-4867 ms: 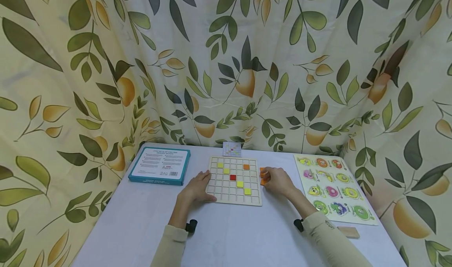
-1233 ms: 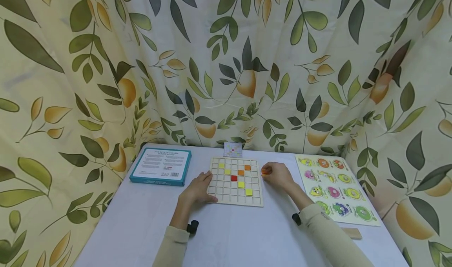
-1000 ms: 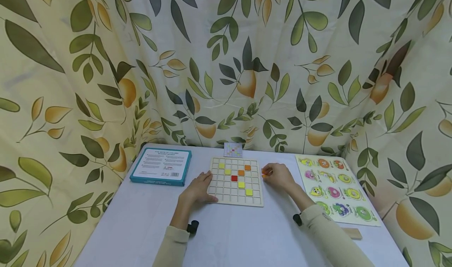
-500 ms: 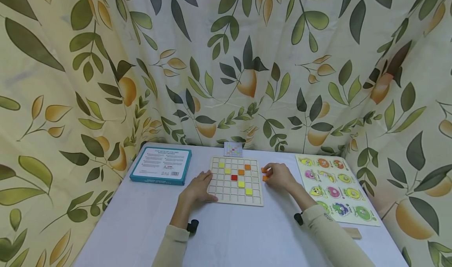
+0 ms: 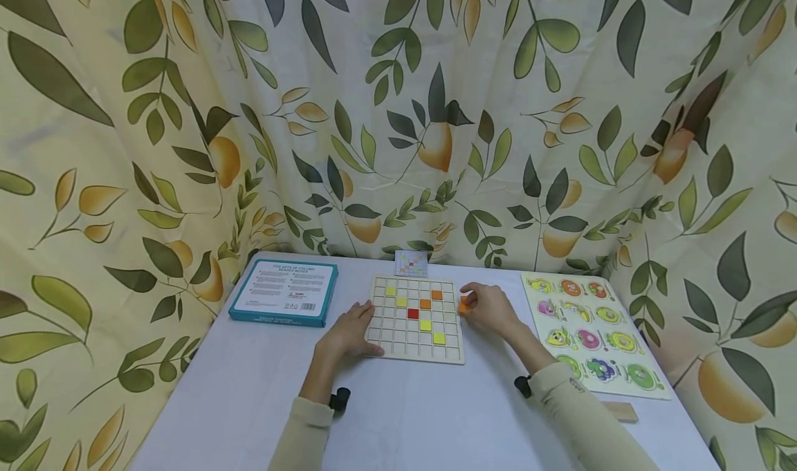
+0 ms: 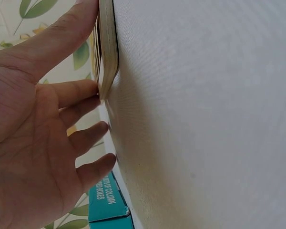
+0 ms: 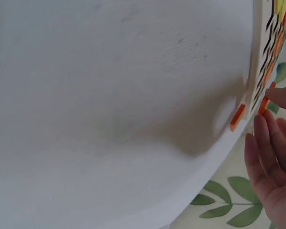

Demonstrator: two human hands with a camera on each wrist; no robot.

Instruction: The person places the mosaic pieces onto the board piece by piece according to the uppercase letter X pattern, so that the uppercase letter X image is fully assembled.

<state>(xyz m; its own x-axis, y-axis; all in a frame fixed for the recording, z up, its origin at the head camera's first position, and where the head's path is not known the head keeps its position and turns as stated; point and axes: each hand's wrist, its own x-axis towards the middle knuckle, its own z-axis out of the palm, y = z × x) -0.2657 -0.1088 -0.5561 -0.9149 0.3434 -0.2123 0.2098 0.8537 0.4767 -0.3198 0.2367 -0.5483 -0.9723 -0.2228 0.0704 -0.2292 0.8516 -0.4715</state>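
Observation:
A wooden grid board [image 5: 389, 339] lies on the white table, with several yellow tiles [image 5: 438, 337], a red tile [image 5: 413, 314] and two orange tiles [image 5: 425, 304] in its cells. My left hand [image 5: 350, 331] rests at the board's left edge, thumb and fingers spread and nearly straight. Beyond the right edge, my right hand [image 5: 492, 310] pinches an orange tile [image 7: 264, 104] between thumb and fingertips, raised off the table in the right wrist view. Another orange tile [image 7: 238, 117] lies on the cloth beside the board, under that hand.
A small card with a coloured grid pattern [image 5: 411, 263] stands behind the board. To the left lies a teal-edged box [image 5: 283, 292]. A fruit picture board [image 5: 588, 333] and a small wooden block [image 5: 621, 411] are on the right. Leaf-printed curtains [image 5: 398, 111] enclose the table.
A second orange tile has come onto the board since the earliest frame. In the last half second my right hand has picked up an orange tile from the table. My left hand stays put.

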